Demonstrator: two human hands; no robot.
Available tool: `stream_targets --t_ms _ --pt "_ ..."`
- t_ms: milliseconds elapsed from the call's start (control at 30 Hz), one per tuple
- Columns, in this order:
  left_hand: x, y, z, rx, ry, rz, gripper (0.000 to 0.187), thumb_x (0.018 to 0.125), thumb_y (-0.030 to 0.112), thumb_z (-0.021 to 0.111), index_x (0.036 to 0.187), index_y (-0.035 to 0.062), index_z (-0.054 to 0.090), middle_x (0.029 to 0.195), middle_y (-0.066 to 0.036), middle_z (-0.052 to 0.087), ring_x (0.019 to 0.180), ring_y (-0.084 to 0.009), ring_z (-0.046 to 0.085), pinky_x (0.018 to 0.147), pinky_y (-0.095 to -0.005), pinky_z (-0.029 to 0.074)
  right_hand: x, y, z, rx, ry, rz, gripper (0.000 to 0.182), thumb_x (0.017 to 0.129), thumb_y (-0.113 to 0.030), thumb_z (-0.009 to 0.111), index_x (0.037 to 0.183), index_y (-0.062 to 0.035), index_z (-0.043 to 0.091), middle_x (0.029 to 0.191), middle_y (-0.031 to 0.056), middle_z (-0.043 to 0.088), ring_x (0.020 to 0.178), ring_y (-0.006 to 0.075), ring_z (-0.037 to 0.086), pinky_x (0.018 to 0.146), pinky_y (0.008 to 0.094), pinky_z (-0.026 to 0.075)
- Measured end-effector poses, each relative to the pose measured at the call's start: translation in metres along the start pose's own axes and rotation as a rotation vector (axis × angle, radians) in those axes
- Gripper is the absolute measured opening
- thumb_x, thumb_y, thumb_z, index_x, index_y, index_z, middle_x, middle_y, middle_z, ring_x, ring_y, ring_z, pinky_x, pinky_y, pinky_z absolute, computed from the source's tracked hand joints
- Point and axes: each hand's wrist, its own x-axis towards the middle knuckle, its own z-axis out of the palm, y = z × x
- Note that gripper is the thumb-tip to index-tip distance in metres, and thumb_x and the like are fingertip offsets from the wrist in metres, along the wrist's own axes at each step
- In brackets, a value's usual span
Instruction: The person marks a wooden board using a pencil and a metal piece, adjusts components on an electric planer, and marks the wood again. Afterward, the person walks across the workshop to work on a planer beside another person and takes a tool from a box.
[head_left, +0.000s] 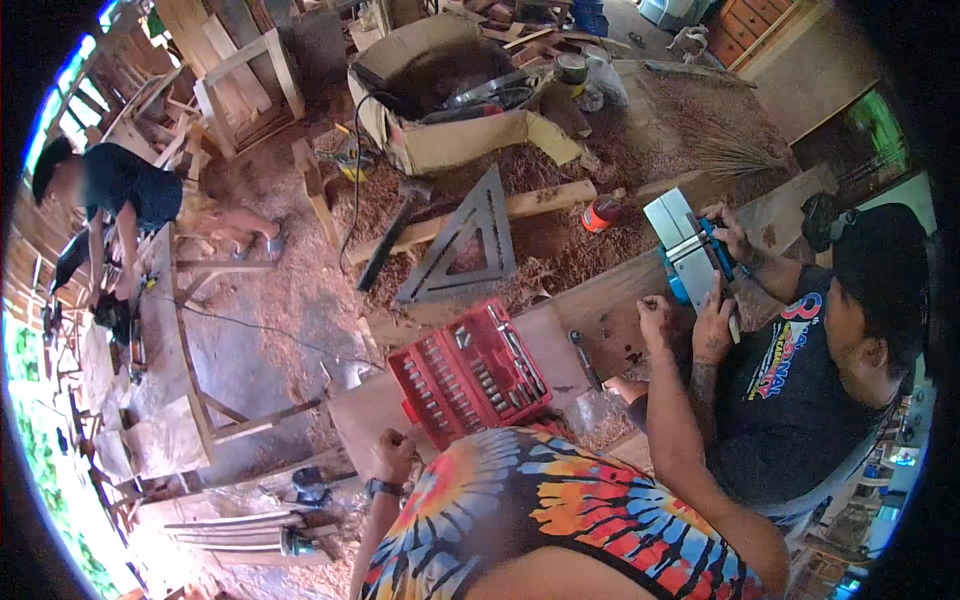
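My left hand (396,455), with a dark watch at the wrist, is loosely curled beside the red socket case, with nothing visible in it. The open case (408,372) holds several metal sockets. My right hand (656,324) has its fingers curled in, with nothing visible in them, just left of a co-worker's hand. That co-worker (800,400), in a dark printed shirt, holds a blue and silver power tool (692,262) with both hands. A ratchet-like tool (584,358) lies right of the case.
A metal triangle square (462,240), a red-orange bottle (601,215) and wood shavings lie beyond the case. Behind them is a cardboard box (440,148) of tools. Another person (135,190) bends over a bench at the left, where a cable runs across the floor.
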Motion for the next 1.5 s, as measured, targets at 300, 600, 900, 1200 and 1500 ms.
stream_targets --t_ms 300,600,900,1200,1500 --pt "-0.011 0.022 0.005 0.344 0.099 0.136 0.015 0.08 0.013 0.071 0.087 0.0019 0.064 0.08 -0.019 0.07 0.077 -0.0364 0.07 0.068 -0.0438 0.055 -0.007 -0.074 0.008 0.012 0.104 -0.157 0.019 0.085 -0.015 0.075 0.098 -0.0008 0.072 0.09 0.0149 0.072 0.086 0.0281 0.069 0.077 0.0373 0.054" --pt "-0.011 0.026 -0.003 0.369 0.164 0.071 0.029 0.087 0.029 0.073 0.09 0.0016 0.064 0.081 -0.018 0.069 0.075 -0.0342 0.07 0.067 -0.0442 0.054 0.059 -0.332 0.024 0.374 -0.124 -0.854 0.018 0.089 -0.015 0.072 0.102 -0.0023 0.069 0.091 0.0157 0.072 0.083 0.0309 0.072 0.075 0.0391 0.055" --pt "0.107 0.26 0.01 0.16 0.35 0.531 0.017 0.09 0.015 0.071 0.094 0.0005 0.063 0.079 -0.016 0.067 0.072 -0.024 0.065 0.068 -0.0366 0.051 0.089 -0.409 0.111 0.121 -0.219 -1.046 0.065 0.082 -0.009 0.074 0.14 -0.0006 0.047 0.135 0.0235 0.05 0.118 0.0427 0.058 0.098 0.0478 0.051" --pt "0.26 0.466 0.084 0.29 0.357 0.408 0.062 0.09 0.049 0.067 0.12 -0.0036 0.055 0.111 -0.031 0.068 0.104 -0.0497 0.065 0.087 -0.0516 0.052 0.054 -0.347 0.109 0.0 -0.316 -0.934 0.066 0.083 -0.009 0.072 0.142 -0.0038 0.042 0.14 0.0222 0.044 0.117 0.0453 0.059 0.093 0.0486 0.053" --pt "0.293 0.415 0.103 0.339 0.301 0.506 0.054 0.09 0.017 0.057 0.138 -0.0026 0.043 0.095 -0.035 0.068 0.091 -0.0516 0.066 0.079 -0.0558 0.052 0.044 -0.324 0.099 0.051 -0.442 -0.833 0.065 0.083 -0.011 0.071 0.141 -0.0034 0.044 0.142 0.0221 0.047 0.117 0.0448 0.059 0.093 0.0503 0.053"
